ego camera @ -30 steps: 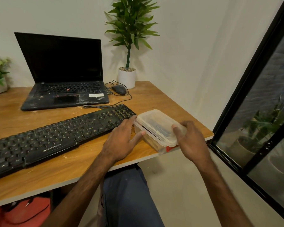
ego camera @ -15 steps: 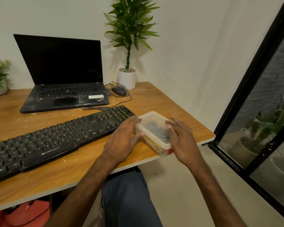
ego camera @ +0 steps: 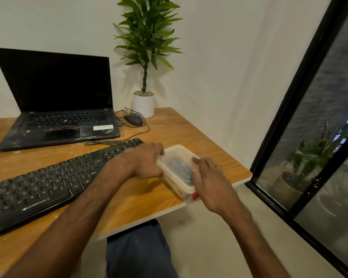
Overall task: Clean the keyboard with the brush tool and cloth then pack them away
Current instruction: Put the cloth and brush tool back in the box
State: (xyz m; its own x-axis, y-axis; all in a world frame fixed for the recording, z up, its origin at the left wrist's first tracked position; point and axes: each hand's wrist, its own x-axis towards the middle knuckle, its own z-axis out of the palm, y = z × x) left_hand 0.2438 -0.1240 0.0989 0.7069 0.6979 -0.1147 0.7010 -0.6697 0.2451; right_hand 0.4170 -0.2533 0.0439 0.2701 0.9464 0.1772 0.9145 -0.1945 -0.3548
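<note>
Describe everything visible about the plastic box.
The plastic box is translucent, rectangular with rounded corners, its lid on. Dark items show through the lid, something yellowish through the side, a red bit at the near corner. It sits at the desk's near right corner. The left hand holds its left side; the right hand rests fingers on the lid.

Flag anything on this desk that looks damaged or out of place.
The laptop palm rest is covered in whitish scuffs and smears. The plastic container sits at the desk's front edge, a red piece showing at its near corner.
</note>
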